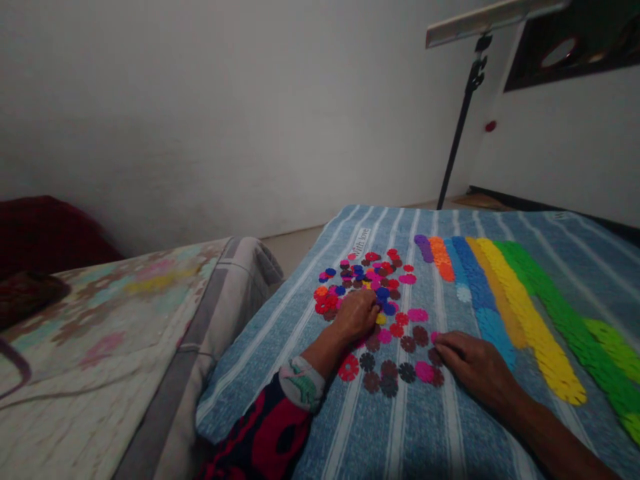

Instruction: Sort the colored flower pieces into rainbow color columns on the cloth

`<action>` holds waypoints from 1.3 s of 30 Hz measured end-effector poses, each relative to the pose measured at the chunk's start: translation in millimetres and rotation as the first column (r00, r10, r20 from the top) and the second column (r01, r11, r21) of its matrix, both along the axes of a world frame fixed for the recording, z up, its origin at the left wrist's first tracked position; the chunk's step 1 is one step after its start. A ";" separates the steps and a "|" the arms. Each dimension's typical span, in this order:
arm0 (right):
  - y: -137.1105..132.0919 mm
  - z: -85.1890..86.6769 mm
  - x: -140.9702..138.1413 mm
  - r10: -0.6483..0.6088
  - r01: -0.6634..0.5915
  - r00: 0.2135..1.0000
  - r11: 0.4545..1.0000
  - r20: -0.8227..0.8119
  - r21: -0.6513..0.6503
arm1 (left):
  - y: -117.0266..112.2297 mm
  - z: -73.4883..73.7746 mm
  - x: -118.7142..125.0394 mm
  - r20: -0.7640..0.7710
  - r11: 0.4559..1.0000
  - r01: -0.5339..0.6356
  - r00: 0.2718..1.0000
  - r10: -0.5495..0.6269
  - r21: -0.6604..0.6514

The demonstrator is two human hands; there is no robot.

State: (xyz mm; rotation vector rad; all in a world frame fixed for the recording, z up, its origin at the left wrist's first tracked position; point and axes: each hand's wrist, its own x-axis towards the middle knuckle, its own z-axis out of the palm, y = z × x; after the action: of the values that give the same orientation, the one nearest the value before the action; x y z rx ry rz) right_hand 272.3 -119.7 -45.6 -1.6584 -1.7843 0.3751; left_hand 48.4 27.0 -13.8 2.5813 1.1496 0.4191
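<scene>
A loose pile of notched, flower-shaped interlocking discs (407, 344) in red, pink, brown, dark blue and orange lies on a blue striped cloth (280, 373). My left hand (354, 313) rests in the pile with its fingers curled down by blue and yellow discs; what its fingertips hold, if anything, is hidden. At the pile's right edge my right hand (473, 363) pinches a pink disc (435, 337) between thumb and finger. Right of it, overlapping discs lie in rows by colour: purple (424, 248), orange (443, 260), blue (473, 273), yellow (535, 327) and green (565, 320).
A second surface with a patterned cover (125, 320) stands to the left, across a gap. Behind the cloth are a black stand (457, 133) with a pale bar on top and a bare wall (225, 120). A dark red item (50, 230) lies at far left.
</scene>
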 end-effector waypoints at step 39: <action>0.8 -5.6 3.8 0.020 -0.020 1.000 1.000 0.012 -0.012 | -20.2 1.5 -23.2 0.100 0.986 -0.165 0.981 0.167 -0.026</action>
State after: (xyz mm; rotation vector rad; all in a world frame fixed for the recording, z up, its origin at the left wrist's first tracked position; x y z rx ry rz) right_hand 276.2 -118.9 -51.2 -1.6552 -1.8117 0.3857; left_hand 25.1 6.8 -12.3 2.4268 1.3299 0.5681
